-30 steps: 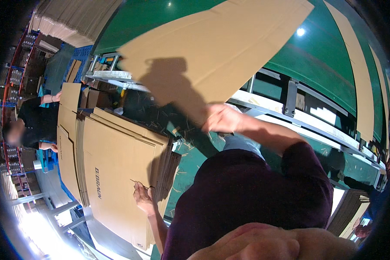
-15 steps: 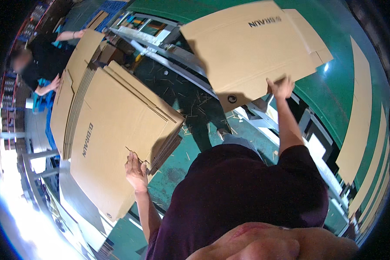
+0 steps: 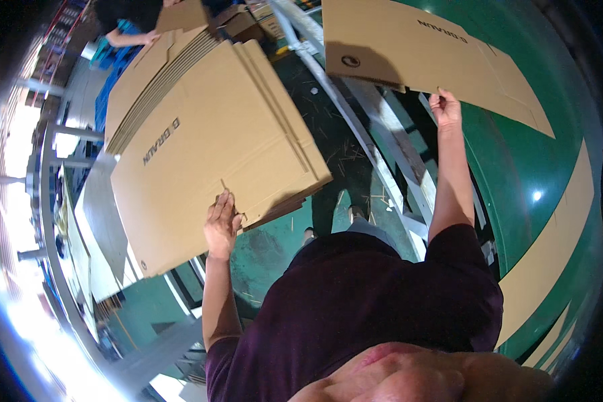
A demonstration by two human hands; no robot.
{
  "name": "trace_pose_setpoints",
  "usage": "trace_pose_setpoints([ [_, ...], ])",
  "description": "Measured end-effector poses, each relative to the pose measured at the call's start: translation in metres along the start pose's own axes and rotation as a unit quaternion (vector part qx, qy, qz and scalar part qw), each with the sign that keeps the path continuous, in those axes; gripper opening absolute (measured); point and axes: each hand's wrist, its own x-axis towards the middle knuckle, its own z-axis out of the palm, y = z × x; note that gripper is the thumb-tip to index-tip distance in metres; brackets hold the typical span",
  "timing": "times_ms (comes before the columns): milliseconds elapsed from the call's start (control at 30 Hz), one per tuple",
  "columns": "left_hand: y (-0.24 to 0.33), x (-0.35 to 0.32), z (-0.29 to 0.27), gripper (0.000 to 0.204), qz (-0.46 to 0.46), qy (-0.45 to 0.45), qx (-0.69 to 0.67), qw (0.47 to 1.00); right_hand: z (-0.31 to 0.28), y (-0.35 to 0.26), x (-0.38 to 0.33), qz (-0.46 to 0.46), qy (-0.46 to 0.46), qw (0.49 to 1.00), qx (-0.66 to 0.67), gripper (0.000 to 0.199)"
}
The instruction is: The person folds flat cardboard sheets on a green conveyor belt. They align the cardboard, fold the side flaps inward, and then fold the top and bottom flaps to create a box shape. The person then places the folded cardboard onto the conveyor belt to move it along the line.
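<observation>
A thick stack of flat brown cardboard sheets (image 3: 208, 141) lies to my left. My left hand (image 3: 221, 224) grips the near edge of its top sheet at a slot, fingers curled. My right hand (image 3: 445, 107) is raised at arm's length and pinches the lower edge of a single flat cardboard sheet (image 3: 409, 47). That sheet spreads across the upper right, over the green machine surface (image 3: 536, 167). My dark purple shirt fills the lower middle.
Another person (image 3: 124, 17) in dark clothes stands at the far end of the stack, touching cardboard. Grey metal rails (image 3: 382, 141) run diagonally between the stack and the green machine. More cardboard strips (image 3: 549, 261) lie on the machine at the right. A grey frame borders the left.
My right hand has carried the single sheet further right and lower, over the green machine. My left hand has stayed on the stack's near edge. The view has tilted down.
</observation>
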Motion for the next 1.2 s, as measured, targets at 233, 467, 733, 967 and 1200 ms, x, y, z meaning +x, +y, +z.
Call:
trace_pose_setpoints([
  [233,-0.002,-0.001,0.0,0.054,0.013,0.04,-0.013,0.999,0.141,0.112,-0.156,0.018,-0.094,0.988,-0.123,0.012],
  [467,-0.015,-0.02,0.03,0.042,-0.057,0.05,-0.078,0.994,0.15,0.267,-0.35,0.212,-0.31,0.924,-0.069,0.011],
  [733,-0.023,-0.055,0.072,0.022,0.014,0.058,-0.345,0.937,0.154,0.335,-0.393,0.246,-0.298,0.903,-0.188,0.016],
  [967,-0.056,-0.161,-0.042,0.024,-0.11,-0.099,-0.397,0.906,0.156,0.383,-0.426,0.452,-0.248,0.822,-0.241,0.022],
  [1200,-0.252,-0.135,-0.047,0.063,-0.302,0.138,0.152,0.931,0.165,0.416,-0.43,0.537,-0.288,0.745,-0.272,0.035],
])
